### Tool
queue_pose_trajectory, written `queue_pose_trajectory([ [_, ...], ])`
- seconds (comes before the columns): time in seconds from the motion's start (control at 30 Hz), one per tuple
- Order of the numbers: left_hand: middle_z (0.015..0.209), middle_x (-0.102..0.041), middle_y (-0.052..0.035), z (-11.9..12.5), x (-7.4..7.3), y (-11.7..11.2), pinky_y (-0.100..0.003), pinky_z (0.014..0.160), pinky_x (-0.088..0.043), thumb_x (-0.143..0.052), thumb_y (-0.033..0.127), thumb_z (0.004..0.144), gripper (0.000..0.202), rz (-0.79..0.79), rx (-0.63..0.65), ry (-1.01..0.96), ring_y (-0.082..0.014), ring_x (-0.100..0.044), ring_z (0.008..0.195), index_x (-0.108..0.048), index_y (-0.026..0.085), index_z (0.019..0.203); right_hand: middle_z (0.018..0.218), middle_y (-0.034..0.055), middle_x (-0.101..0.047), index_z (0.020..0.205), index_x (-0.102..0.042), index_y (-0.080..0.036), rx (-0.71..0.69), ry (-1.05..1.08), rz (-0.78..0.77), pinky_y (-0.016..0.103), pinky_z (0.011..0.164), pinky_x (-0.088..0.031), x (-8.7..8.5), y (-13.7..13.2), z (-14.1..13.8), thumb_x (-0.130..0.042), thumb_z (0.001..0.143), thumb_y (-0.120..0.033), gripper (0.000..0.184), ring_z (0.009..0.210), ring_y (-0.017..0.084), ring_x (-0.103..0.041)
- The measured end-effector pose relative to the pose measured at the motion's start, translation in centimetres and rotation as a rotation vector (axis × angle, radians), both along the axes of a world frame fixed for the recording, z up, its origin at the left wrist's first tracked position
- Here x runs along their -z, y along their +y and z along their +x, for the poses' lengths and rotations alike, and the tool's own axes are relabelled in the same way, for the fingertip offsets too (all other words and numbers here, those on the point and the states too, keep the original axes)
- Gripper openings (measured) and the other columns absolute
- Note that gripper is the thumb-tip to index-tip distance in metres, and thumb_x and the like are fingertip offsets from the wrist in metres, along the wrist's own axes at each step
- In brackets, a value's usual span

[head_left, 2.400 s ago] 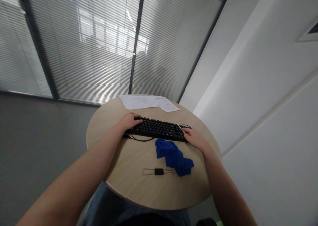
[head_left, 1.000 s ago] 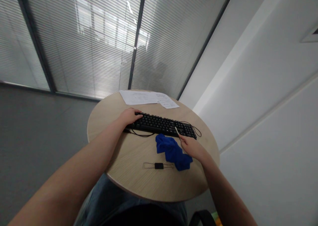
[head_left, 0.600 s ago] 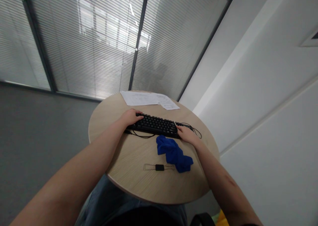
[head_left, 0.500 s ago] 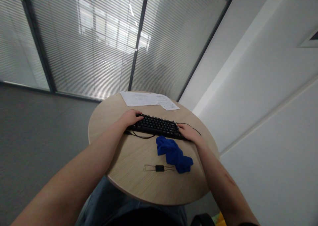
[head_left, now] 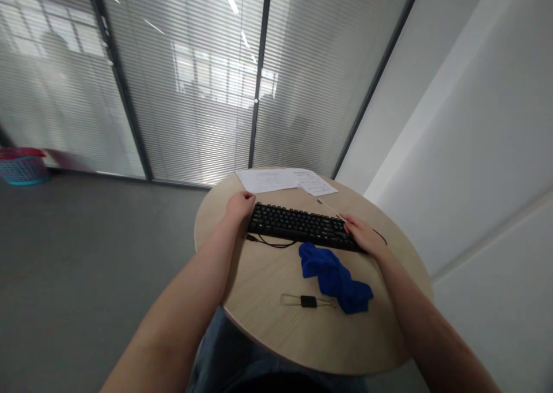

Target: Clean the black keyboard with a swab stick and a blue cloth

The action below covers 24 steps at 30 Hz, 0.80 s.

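Where left hand (head_left: 241,204) rests — keyboard (head_left: 302,225) end, seemingly.

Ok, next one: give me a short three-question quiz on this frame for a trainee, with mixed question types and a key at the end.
1. True or false: the blue cloth lies on the round table, on the near side of the keyboard.
2. Which part of the keyboard does the left hand touch? A) its left end B) its middle C) its right end
3. What does the right hand hold?
Key: 1 true; 2 A; 3 a thin pale stick, its tip pointing past the keyboard's far edge.
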<state>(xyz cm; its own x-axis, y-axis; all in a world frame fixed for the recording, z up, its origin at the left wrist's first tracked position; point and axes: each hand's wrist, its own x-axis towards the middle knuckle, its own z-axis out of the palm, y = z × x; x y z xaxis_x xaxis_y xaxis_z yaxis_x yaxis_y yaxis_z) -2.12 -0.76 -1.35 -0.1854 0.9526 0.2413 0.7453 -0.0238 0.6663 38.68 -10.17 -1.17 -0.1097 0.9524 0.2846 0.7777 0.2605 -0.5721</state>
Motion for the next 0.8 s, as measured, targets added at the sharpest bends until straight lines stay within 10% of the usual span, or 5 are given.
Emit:
queue_pose_trajectory([
  [0.2,0.104,-0.078,-0.0068,-0.3,0.2,-0.2,-0.026,0.085,-0.050,-0.063,0.021,0.081,0.023,-0.039,0.011,0.029,-0.0222,-0.070,0.098,-0.078,0.022,0.099,0.120,0.0098,-0.072,0.126,-0.068,-0.021,-0.109,-0.223,0.183,0.040,0.100,-0.047,2.1,0.0,-0.8,-0.038,0.094,-0.023,0.044,0.111,0.025,-0.065],
  [0.8,0.105,-0.078,-0.0085,-0.6,-0.6,-0.5,-0.030,0.087,-0.051,-0.059,0.030,0.087,0.027,-0.110,0.119,0.143,-0.0242,-0.071,0.101,-0.078,0.020,0.105,0.118,0.0100,-0.074,0.116,-0.074,-0.020,0.173,-0.306,0.157,0.041,0.100,-0.045,2.4,-0.4,-0.8,-0.043,0.089,-0.013,0.042,0.111,0.027,-0.064],
])
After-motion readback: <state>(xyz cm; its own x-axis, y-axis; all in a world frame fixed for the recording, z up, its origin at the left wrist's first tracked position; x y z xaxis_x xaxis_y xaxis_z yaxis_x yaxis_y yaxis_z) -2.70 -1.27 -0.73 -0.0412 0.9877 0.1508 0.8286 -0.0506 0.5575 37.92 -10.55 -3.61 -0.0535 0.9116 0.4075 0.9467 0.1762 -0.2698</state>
